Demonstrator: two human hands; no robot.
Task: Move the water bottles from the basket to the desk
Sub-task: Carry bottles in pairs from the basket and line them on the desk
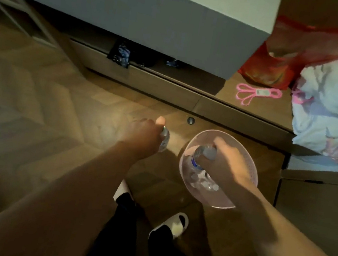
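Note:
A round pink basket (219, 202) stands on the wooden floor in front of my feet. Several clear water bottles (203, 183) lie in its bottom. My right hand (227, 161) reaches into the basket and grips one clear bottle (200, 155) with a blue label, lifted near the rim. To the left of the basket, my left hand (142, 134) holds another clear bottle (164, 140) above the floor, fingers curled round it. The grey-white desk (138, 5) fills the top of the view.
Under the desk runs a low wooden ledge with dark items (120, 54). On the right are a red bag (284, 64), a pink elastic band (255, 94) and a white bundle of cloth (335, 105). My feet in white slippers (170, 224) stand on the floor.

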